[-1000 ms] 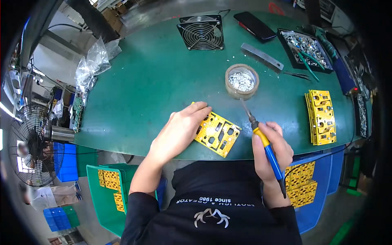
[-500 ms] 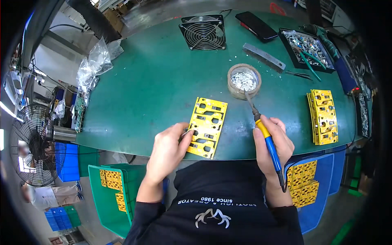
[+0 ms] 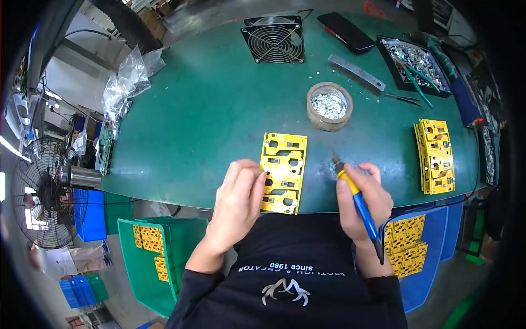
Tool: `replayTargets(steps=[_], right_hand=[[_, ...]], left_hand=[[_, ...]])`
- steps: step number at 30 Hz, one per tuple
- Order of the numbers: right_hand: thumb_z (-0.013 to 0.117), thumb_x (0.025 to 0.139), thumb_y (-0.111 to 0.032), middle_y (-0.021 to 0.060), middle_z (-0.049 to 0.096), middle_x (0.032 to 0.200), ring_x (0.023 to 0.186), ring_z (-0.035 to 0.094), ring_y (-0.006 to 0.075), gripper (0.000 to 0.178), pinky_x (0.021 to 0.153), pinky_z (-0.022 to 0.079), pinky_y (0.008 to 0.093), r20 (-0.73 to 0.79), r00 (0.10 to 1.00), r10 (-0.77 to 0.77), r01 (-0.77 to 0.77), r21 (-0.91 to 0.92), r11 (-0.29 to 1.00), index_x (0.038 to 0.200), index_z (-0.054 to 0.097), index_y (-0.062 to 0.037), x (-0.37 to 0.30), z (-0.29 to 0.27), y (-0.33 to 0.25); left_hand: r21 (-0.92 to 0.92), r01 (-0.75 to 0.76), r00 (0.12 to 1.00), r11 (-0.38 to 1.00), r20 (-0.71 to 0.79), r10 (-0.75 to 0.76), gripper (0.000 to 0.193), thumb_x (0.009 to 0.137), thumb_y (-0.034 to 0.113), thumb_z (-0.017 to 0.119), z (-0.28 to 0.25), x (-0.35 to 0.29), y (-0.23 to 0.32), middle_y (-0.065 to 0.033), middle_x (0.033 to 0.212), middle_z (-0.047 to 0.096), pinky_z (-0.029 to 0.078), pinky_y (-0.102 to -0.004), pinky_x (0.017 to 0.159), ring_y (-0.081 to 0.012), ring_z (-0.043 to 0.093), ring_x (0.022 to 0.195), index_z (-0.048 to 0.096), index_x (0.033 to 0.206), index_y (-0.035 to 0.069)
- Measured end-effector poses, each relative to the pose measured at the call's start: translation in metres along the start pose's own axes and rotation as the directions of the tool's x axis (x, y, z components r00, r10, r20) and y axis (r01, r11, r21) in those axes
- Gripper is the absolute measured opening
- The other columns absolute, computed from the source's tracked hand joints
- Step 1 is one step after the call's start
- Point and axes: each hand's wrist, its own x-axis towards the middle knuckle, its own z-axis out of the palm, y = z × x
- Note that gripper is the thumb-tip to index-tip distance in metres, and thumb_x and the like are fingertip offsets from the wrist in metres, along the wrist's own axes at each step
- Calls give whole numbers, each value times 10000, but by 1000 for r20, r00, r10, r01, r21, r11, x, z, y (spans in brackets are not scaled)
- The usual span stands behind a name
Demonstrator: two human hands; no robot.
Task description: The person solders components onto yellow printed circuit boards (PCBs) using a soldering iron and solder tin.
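Note:
A yellow circuit board [image 3: 283, 172] with cut-out openings lies near the front edge of the green table. My left hand [image 3: 236, 197] is closed at the board's left edge, its thumb and fingertips pinched there. Whether a small piece is also between those fingers is hidden. In my right hand [image 3: 366, 192] is a soldering iron [image 3: 365, 214] with a blue and yellow handle, gripped like a pen. Its tip points up and left, apart from the board. Beyond the tip stands a round brownish pot [image 3: 323, 122] with silvery bits inside.
More yellow boards [image 3: 436, 156] stand stacked at the right. Farther back are a small fan [image 3: 274, 41], a metal bar [image 3: 356, 74], a black phone-like slab [image 3: 346, 32] and a parts tray [image 3: 388, 60] with pliers. Below the table edge, green [image 3: 145, 285] and blue [image 3: 422, 290] bins hold boards.
The soldering iron's tip has left the pot and come nearer to me. My left hand has shifted right along the board, whose lower end has swung to the right.

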Motion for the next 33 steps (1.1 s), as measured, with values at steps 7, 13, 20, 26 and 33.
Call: replayTargets(steps=[7,13,20,26,33], right_hand=[[781,760,28,78,728,739,599,687,183,281,866,571,430,97,994,-47,34,139,990,1041,768,26,-9,6,-13],[782,746,37,76,722,716,565,673,178,276,845,580,422,91,994,-57,42,164,986,1021,772,23,-10,12,-15],[796,755,27,87,743,753,585,692,181,267,845,589,427,71,996,-53,40,169,985,1020,765,21,-11,16,-13],[803,769,33,97,758,788,597,703,186,252,847,601,435,53,997,-56,46,173,984,1016,754,21,-11,20,-13],[804,765,35,111,764,803,605,711,196,253,850,602,437,72,996,-59,45,179,983,1013,752,27,-11,21,-14]], left_hand=[[22,-188,982,982,20,188,127,930,-30,704,14,4,2,-140,1062,679,586,-381,638,-321,714,779,695,1056,-15],[122,-173,985,977,7,173,181,883,-34,752,24,-1,12,-117,1086,684,604,-378,653,-304,731,825,717,1059,-14],[209,-263,963,942,1,268,270,841,-52,766,30,-3,7,-141,1124,673,610,-376,656,-298,735,835,713,1106,-44],[206,-255,965,945,0,260,271,846,-45,766,31,-3,8,-141,1144,669,611,-374,641,-284,738,825,715,1112,-42],[221,-206,978,953,1,211,281,855,-50,750,32,-5,8,-161,1178,656,617,-382,637,-298,740,821,717,1134,-32]])
